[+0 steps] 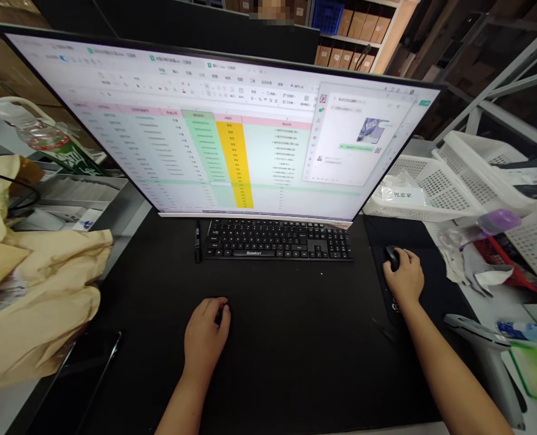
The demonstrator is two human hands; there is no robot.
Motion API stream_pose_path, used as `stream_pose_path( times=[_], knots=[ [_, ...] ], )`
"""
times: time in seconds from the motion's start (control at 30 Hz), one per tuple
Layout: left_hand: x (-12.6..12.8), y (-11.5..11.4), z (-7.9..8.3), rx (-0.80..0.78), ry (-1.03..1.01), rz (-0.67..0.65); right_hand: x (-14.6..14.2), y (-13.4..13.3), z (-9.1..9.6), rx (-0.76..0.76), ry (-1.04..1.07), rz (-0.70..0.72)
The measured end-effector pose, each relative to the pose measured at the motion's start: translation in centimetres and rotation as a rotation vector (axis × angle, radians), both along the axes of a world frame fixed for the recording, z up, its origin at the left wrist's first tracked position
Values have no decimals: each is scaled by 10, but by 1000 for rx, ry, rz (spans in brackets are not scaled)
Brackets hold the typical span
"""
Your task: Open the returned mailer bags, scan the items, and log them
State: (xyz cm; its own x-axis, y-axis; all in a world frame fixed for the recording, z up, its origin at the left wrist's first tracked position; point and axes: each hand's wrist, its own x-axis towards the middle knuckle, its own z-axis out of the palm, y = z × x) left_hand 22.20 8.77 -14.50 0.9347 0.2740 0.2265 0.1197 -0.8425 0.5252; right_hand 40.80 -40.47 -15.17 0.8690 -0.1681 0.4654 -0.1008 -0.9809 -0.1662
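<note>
My right hand [404, 275] is closed over a black computer mouse [392, 257], which lies on a black mouse pad [432, 260]. The mouse's front shows past my fingers. On the black desk [286, 338], my left hand [207, 326] rests with loosely bent fingers and a dark gap beside the thumb. No object can be made out in it. Beyond both hands is a black keyboard [277, 240], with a black marker pen [198, 243] lying at its left end. A large monitor [268, 145] behind it displays a coloured spreadsheet and a chat window.
To the left are a phone [84, 374], crumpled tan paper packaging [46, 302] and a green-labelled bottle [53, 139]. White plastic baskets [423, 181], a purple-capped bottle [490, 226] and a grey handheld device [486, 344] crowd the right side. Shelves with boxes [363, 27] stand behind the monitor.
</note>
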Motion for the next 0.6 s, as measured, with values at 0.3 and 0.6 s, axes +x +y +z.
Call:
stream_pose_path(
  times=[0.3,0.6],
  knots=[
    [1,0,0,4,15,4,6,-5,-2,114,32,55],
    [2,0,0,33,23,8,6,-5,0,143,33,49]
  ],
)
